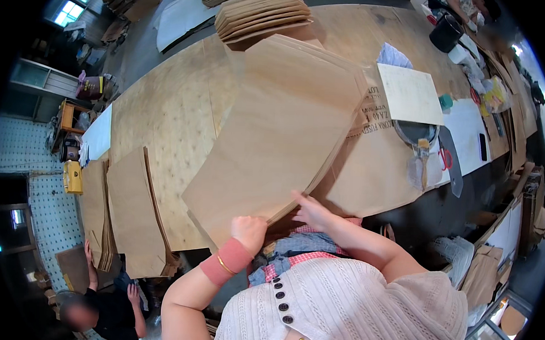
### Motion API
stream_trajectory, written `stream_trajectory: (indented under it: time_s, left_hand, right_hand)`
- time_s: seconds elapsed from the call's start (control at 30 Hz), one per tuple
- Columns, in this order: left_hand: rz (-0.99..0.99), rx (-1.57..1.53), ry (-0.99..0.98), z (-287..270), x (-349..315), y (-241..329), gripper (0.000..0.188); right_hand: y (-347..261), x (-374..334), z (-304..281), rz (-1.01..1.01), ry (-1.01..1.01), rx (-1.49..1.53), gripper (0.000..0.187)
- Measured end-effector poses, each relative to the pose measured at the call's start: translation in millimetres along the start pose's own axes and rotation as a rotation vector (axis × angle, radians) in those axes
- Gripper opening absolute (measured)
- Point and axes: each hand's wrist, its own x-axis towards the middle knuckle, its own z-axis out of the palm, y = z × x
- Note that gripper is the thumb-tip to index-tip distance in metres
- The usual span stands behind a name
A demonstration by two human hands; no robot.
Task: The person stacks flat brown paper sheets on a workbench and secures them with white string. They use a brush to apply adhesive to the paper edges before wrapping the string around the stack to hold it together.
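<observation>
By the left hand (248, 233), which was closed like a fist, the near edge of a big pile of brown paper (287, 122) was gripped. The right hand (310, 211) was held open, with its fingers spread at the lower right edge of this pile. The pile was laid aslant on the wooden table (172, 99), between a smaller paper stack (135, 212) at left and a pale board (409, 94) at right.
</observation>
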Motion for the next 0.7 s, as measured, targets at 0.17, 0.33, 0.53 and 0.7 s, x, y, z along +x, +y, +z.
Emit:
stream_trajectory:
  time_s: [0.17,0.33,0.53,0.7]
  left_hand:
    - [0.039,0.054,-0.220,2.9,11.2,32.2,0.014]
    - [0.249,-0.307,-0.074,38.9,41.4,104.4,0.017]
    - [0.482,-0.816,-0.073,74.9,97.4,152.9,0.029]
    - [-0.137,-0.937,0.439,103.3,177.3,1.2,0.071]
  right_hand:
    - [-2.8,-4.7,31.0,-0.115,0.345,-0.003,0.022]
    - [-43.4,-37.4,-51.5,-0.109,0.247,-0.232,0.027]
    - [-68.6,-20.3,-206.4,-0.098,0.206,-0.697,0.030]
    - [-80.4,-15.5,-209.8,0.020,0.320,-0.733,0.039]
